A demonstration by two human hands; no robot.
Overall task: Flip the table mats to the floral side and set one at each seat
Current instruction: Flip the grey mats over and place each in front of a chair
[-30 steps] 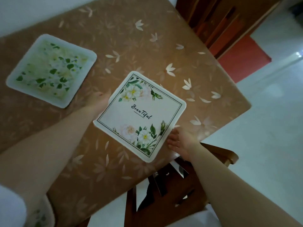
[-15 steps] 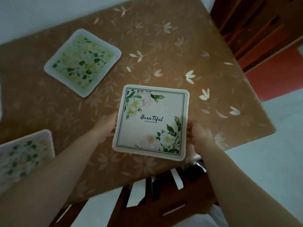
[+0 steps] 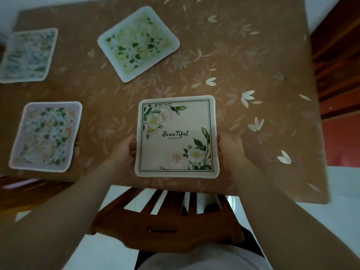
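1. Both bare forearms reach forward over the slatted back of a wooden chair (image 3: 167, 221) that is tucked against the near edge of the worktop (image 3: 253, 65), which is covered in a brown cloth with pale leaf and flower prints.
2. The left hand (image 3: 124, 151) grips the left edge of the "Beautiful" table mat (image 3: 176, 136), with its fingers curled against that edge. How far they wrap under the mat cannot be told.
3. The right hand (image 3: 229, 148) grips the mat's right edge in the same way, level with the left hand, so the mat sits squarely between the two hands.
4. This mat is square and cream, with a thin dark double border, white and peach flowers with green leaves in its upper-left and lower-right corners, and the script word "Beautiful" in the middle. It lies flat or nearly flat at the worktop's near edge, directly beyond the chair back. Whether it rests on the cloth or hovers just above it cannot be told.
5. Left of the held mat, well apart from it, a pink-bordered floral mat (image 3: 46, 136) lies flat on the worktop.
6. Beyond the held mat and slightly left, a green-and-yellow floral mat (image 3: 138, 43) lies turned at an angle.
7. Farthest left of that one, a blurred bluish floral mat (image 3: 27, 55) sits near the worktop's far left corner.
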